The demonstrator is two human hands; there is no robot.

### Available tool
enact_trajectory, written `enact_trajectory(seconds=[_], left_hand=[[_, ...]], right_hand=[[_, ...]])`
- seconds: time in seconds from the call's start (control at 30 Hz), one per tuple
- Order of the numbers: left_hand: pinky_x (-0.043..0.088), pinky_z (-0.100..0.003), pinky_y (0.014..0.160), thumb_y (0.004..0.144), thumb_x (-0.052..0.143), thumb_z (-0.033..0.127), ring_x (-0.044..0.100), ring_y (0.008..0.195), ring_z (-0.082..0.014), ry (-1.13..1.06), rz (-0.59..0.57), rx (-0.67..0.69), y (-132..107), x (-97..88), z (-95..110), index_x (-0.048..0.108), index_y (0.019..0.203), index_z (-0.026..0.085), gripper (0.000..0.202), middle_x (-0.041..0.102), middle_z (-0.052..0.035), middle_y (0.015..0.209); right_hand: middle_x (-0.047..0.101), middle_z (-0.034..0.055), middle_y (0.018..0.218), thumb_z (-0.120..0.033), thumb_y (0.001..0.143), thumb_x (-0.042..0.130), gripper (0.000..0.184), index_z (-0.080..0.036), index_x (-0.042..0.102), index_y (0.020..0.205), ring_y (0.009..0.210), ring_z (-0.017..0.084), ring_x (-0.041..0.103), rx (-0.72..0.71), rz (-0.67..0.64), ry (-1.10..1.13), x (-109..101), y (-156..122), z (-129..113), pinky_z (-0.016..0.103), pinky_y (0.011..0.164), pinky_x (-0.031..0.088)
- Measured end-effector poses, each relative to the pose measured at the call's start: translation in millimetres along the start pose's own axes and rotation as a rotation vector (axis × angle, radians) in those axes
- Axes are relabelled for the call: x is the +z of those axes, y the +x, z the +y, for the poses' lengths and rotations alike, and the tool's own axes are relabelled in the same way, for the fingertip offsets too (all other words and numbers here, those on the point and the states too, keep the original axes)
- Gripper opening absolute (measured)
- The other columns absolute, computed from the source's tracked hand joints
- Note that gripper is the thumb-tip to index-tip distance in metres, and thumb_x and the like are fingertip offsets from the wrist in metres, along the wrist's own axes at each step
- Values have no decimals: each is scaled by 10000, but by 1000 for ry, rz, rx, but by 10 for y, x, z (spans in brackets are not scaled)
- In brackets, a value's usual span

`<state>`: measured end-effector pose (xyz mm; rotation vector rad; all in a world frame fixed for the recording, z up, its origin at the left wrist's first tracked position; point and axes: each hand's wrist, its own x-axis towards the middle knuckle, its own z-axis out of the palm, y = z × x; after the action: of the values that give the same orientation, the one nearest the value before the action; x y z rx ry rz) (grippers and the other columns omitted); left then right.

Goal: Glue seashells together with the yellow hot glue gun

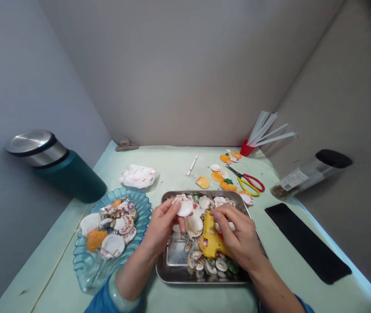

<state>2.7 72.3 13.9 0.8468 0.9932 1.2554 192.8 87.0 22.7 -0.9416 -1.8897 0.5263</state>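
My left hand (159,226) pinches a white scallop shell (184,208) over the metal tray (172,274). My right hand (237,234) is closed round a yellow glue gun (211,239), whose nozzle points up towards that shell. Many small shells lie in the tray under both hands. A larger pale shell (194,224) sits just below the held one.
A blue glass dish (87,271) of shells stands left of the tray. Behind are a teal flask (58,167), crumpled tissue (138,176), a pen (192,165), orange painted shells (219,176), scissors (249,181), a red cup with glue sticks (263,130), a jar (309,173) and a black phone (305,241).
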Motion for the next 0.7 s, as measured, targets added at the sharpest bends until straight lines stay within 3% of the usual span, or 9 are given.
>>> enact_trajectory(seconds=[0.17,0.47,0.7], left_hand=[[380,-197,541,841,519,416,487,437,-84,185,-69,-52,-20,54,4,594,802,113,315,556,5,444],[362,-200,520,838,517,432,486,442,-87,302,-125,-45,-2,62,-10,578,727,123,334,540,13,450],[364,-200,518,845,509,429,485,441,-87,327,-152,-34,-16,53,-6,586,715,125,339,545,11,453]], right_hand=[[608,39,822,-166,865,508,68,-185,572,879,751,147,557,8,-39,-31,17,-7,0,267,702,428],[581,26,778,-196,857,533,41,-181,567,874,673,131,531,22,-133,-41,34,-17,22,259,643,418],[591,29,802,-183,859,527,55,-184,561,902,679,128,535,18,-78,-43,32,-4,16,252,630,416]])
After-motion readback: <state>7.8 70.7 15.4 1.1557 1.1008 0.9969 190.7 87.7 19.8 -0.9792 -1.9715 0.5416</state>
